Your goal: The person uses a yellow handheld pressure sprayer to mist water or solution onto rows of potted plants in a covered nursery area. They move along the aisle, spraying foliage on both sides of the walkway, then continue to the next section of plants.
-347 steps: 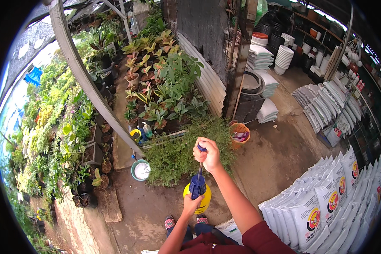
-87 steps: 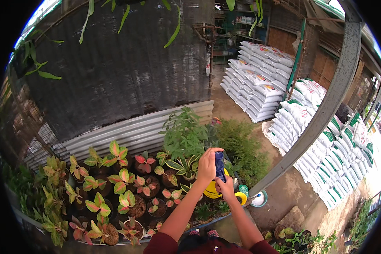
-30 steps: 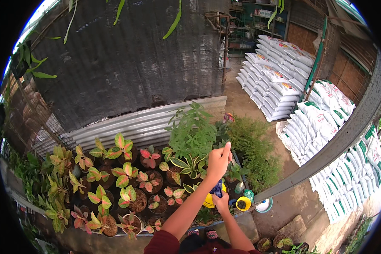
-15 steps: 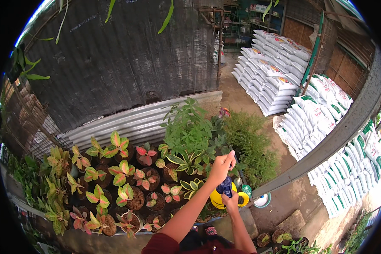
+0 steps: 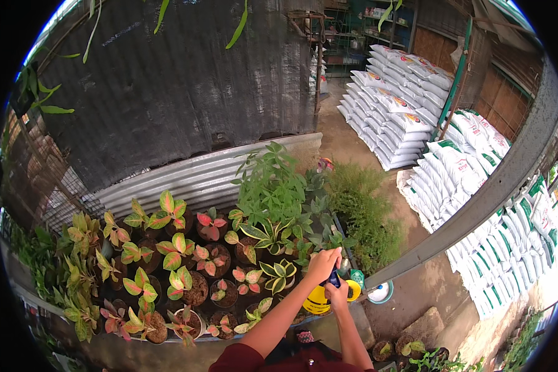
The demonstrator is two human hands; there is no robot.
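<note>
Over the yellow tub, both my hands are together at a dark blue bottle-shaped thing, mostly hidden by my fingers. My right hand is wrapped round its lower part. At its upper end my left hand is closed, with the fingers pressed together; their exact grip is hidden. Just below stands the yellow tub, with a smaller yellow container beside it. A green packet lies close by, and leafy potted plants crowd the bed left of my hands.
A white basin with a teal rim stands right of the tub. A metal beam slants across the right side. Stacked white sacks rise behind it. Corrugated sheeting closes off the far side of the plants.
My left hand has come down toward my right hand, and the gap between them has shrunk. Less of the dark blue thing shows. The view has shifted slightly.
</note>
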